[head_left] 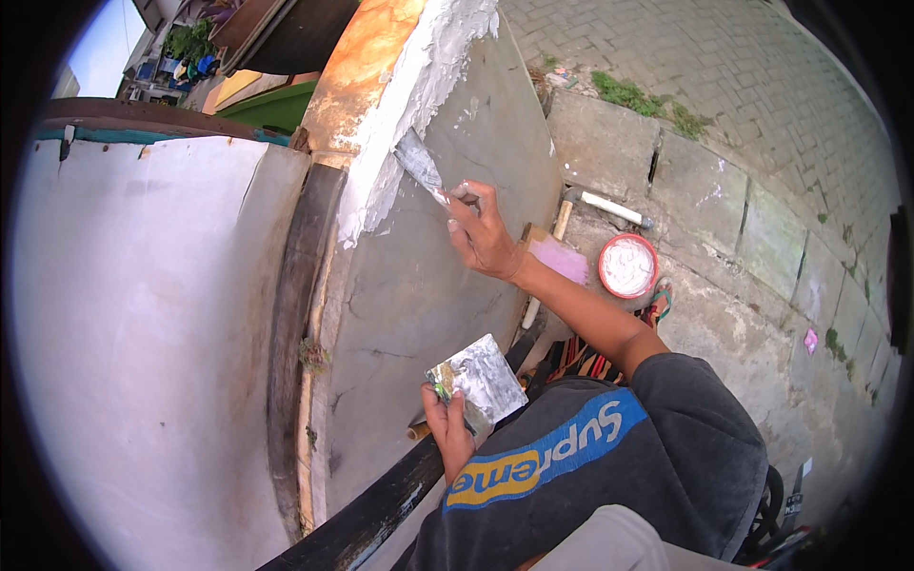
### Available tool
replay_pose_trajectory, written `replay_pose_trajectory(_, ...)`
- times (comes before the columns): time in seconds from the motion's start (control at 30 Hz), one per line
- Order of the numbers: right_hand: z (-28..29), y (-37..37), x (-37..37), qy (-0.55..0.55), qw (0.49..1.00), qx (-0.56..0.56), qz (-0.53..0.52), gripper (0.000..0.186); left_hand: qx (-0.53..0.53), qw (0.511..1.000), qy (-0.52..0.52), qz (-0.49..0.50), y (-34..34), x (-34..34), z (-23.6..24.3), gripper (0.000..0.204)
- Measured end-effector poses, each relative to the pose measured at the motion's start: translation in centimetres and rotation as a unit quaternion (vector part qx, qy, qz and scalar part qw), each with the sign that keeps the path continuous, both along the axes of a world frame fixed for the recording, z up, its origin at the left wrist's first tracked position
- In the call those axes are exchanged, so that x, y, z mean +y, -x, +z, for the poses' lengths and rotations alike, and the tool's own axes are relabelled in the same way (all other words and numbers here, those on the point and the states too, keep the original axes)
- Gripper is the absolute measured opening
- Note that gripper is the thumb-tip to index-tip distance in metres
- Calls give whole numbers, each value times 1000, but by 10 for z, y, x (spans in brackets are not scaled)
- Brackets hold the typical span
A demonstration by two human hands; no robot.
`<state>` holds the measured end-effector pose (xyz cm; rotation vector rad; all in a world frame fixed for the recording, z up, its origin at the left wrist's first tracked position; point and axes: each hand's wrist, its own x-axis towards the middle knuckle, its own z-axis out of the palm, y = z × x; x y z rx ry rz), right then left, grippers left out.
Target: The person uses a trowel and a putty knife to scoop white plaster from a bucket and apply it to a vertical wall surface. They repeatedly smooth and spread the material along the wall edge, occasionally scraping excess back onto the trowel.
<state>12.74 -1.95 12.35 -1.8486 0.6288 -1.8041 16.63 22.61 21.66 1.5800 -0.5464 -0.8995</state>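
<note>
My right hand (pixel 487 233) grips a putty knife (pixel 417 160), its wide blade laid against the edge of a grey wall (pixel 419 285). Thick, rough white putty (pixel 419 86) coats that edge and runs down the corner in an uneven band. Lower down, close to my body, my left hand (pixel 449 426) is closed on a small square board (pixel 484 381) whose face is smeared with white and grey putty. Fingers show at the board's near edge; the rest of that grip is hidden beneath it.
A red tub (pixel 628 266) of white paste stands on the ground to the right, beside a white pipe (pixel 614 207) and a pink-stained board (pixel 557 259). A dark pole (pixel 371 519) slants past my left arm. Concrete slabs (pixel 700 190) border the block paving (pixel 762 86).
</note>
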Motion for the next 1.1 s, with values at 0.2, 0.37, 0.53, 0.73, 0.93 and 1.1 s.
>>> replay_pose_trajectory(0.2,15,-19,47,-42,996,-46,61,44,-19,1000,-5,7,3,-2,2,22)
replay_pose_trajectory(0.37,16,-10,64,-25,996,-58,67,45,-32,999,0,17,5,-1,3,22)
replay_pose_trajectory(0.53,31,4,37,-99,991,-94,-9,44,-41,999,-9,10,4,-1,3,22)
replay_pose_trajectory(0.73,44,-4,26,-131,987,-95,-16,42,-17,1000,6,-3,1,1,0,25)
replay_pose_trajectory(0.93,49,-12,43,-141,986,-87,-1,45,-22,1000,2,3,1,1,0,27)
replay_pose_trajectory(1.1,43,-29,65,-87,990,-105,29,50,-14,1000,2,-9,-3,5,-5,27)
